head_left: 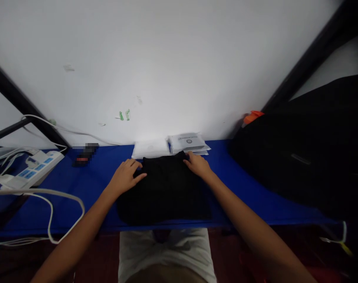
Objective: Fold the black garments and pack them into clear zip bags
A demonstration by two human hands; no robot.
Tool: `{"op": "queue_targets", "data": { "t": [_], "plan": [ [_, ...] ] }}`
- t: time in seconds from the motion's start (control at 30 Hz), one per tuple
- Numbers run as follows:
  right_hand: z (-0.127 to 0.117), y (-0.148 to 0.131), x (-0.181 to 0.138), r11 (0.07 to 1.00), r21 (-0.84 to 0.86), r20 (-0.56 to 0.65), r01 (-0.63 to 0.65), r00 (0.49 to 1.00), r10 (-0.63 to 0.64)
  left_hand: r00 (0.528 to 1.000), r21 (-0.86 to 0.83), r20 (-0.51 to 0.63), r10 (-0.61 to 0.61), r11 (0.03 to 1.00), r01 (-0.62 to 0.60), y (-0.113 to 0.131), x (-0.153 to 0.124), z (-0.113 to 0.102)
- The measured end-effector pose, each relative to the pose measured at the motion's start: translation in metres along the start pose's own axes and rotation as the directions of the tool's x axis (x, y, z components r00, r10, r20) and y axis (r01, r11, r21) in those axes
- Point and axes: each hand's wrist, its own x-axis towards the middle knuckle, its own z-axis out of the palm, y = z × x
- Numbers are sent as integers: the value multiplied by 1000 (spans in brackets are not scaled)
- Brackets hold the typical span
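Note:
A black folded cloth (167,188), which looks like a garment, lies on the blue table in front of me. My left hand (127,177) rests at its upper left corner, thumb and fingers apart on the fabric. At the upper right corner, my right hand (198,164) has its thumb and fingers closed on the cloth's edge. Just beyond the far edge sit white plastic packets: a plain one (152,147) on the left and a small stack with dark print (187,142) on the right.
A white power strip (34,169) with plugs and loose cables is on the left, near a blurred-out dark object (86,155). A large black cloth heap (302,157) covers the right side, with an orange item (253,116) behind it. The white wall (179,78) borders the blue table (90,188).

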Motion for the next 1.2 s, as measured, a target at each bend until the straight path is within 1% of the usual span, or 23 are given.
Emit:
{"op": "queue_targets", "data": {
  "t": [0.07,0.13,0.17,0.23,0.3,0.33,0.37,0.4,0.47,0.5,0.57,0.63,0.7,0.77,0.8,0.87,0.93,1.0,1.03,1.1,1.2],
  "plan": [
    [-2,-2,-8,1000,-23,-40,-2,999,1,996,0,88,0,1000,0,-9,-16,-3],
    [-5,-7,-17,999,-42,-91,29,995,-33,986,-12,156,-50,999,53,-20,-28,-3],
    [-7,-10,-22,996,-55,-121,77,989,-83,981,-33,179,-69,997,76,-26,-31,-3],
    [-10,-15,-30,967,-86,-152,241,956,-252,976,-99,202,-78,990,100,-36,-35,-3],
    [-9,-19,-36,900,-107,-122,423,893,-434,975,-151,210,-69,983,102,-45,-34,-2],
    [-7,-20,-38,869,-106,-92,483,865,-492,975,-166,215,-65,981,102,-49,-33,-2],
    [-5,-21,-40,850,-101,-58,517,850,-523,973,-177,223,-62,979,103,-52,-31,-2],
    [-2,-20,-41,841,-100,-33,532,843,-537,970,-190,234,-57,976,104,-54,-30,-3],
    [4,-19,-42,836,-111,-21,538,839,-543,968,-231,246,-44,968,103,-59,-27,-4],
    [7,-17,-42,836,-115,-29,536,839,-543,972,-255,233,-40,962,100,-60,-25,-5],
    [11,-15,-41,838,-106,-58,535,838,-542,984,-276,170,-62,955,107,-60,-21,-7],
    [13,-13,-40,837,-83,-83,541,833,-546,985,-190,96,-146,968,162,-57,-18,-7],
    [14,-12,-39,829,-80,-93,553,824,-558,967,-38,27,-253,967,254,-49,-16,-5],
    [13,-12,-40,822,-103,-93,561,817,-569,951,104,-55,-303,946,307,-37,-17,-2],
    [13,-12,-40,818,-117,-90,563,814,-573,952,141,-95,-292,942,304,-31,-18,0],
    [13,-12,-41,813,-134,-82,567,811,-579,970,148,-126,-208,963,226,-19,-21,5],
    [13,-13,-41,814,-135,-74,565,814,-577,993,78,-78,-92,992,98,-12,-24,11],
    [13,-14,-41,820,-123,-64,559,820,-569,1000,-17,-4,-20,1000,20,-10,-25,15],
    [11,-14,-41,823,-109,-62,558,822,-566,1000,-54,19,-11,998,12,-9,-26,15],
    [4,-15,-45,820,-49,-69,571,817,-573,1000,-112,10,-25,993,26,-7,-28,10],
    [-19,-16,-61,765,102,-86,636,771,-630,999,-201,-50,-6,980,-4,2,-40,-10]
  ]
}}
